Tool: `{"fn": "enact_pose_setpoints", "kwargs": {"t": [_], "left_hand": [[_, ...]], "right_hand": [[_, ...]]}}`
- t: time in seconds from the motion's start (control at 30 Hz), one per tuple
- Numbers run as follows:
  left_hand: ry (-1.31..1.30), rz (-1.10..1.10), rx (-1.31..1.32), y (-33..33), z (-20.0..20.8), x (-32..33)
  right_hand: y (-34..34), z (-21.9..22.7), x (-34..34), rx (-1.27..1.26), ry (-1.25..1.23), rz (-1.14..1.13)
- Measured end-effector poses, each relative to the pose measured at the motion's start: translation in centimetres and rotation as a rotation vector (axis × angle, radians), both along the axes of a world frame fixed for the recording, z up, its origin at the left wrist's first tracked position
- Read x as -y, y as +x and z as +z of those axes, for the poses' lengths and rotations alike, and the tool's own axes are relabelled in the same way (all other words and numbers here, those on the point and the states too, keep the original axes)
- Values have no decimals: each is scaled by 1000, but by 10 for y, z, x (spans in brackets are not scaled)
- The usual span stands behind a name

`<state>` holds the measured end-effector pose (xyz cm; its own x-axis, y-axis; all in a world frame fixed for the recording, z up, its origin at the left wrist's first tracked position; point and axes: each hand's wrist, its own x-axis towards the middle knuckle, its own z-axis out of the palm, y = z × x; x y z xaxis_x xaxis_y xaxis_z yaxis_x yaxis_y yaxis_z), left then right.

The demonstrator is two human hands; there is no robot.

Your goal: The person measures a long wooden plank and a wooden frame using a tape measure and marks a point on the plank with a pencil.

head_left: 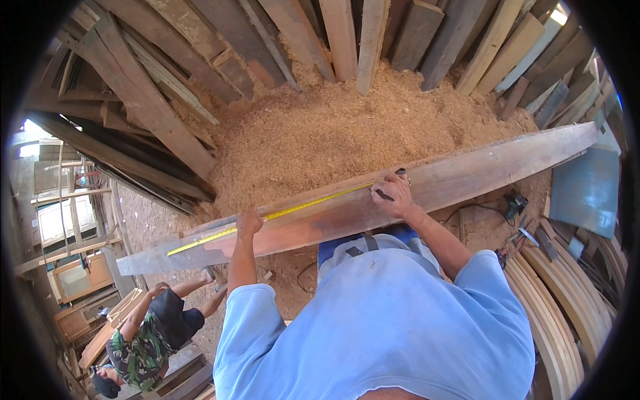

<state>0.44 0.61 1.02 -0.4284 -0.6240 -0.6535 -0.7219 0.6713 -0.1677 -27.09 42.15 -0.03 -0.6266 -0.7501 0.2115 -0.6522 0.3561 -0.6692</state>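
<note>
A long, wide wooden board lies slantwise in front of me, its right end farther off. Along its upper face runs the extended yellow blade of a tape measure. My left hand is closed over the blade toward the board's left part, the fingertips partly hidden. Near the middle of the board, my right hand grips the dark tape measure case, mostly covered by the fingers. A short, slim dark object also sticks out of the right hand; its kind is unclear.
Sawdust covers the ground beyond the board. Upright planks lean all around the far side. At the right are a corded power tool, a bluish sheet panel and stacked curved timbers. Another person sits at lower left.
</note>
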Motion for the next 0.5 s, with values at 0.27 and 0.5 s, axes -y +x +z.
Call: {"fn": "enact_pose_setpoints", "kwargs": {"t": [0.27,0.5], "left_hand": [[-49,-72,-28,2,-11,-5],[-82,-168,-114,65,-66,28]], "right_hand": [[-3,15,-9,39,68,16],[-15,18,18,179,-62,83]]}}
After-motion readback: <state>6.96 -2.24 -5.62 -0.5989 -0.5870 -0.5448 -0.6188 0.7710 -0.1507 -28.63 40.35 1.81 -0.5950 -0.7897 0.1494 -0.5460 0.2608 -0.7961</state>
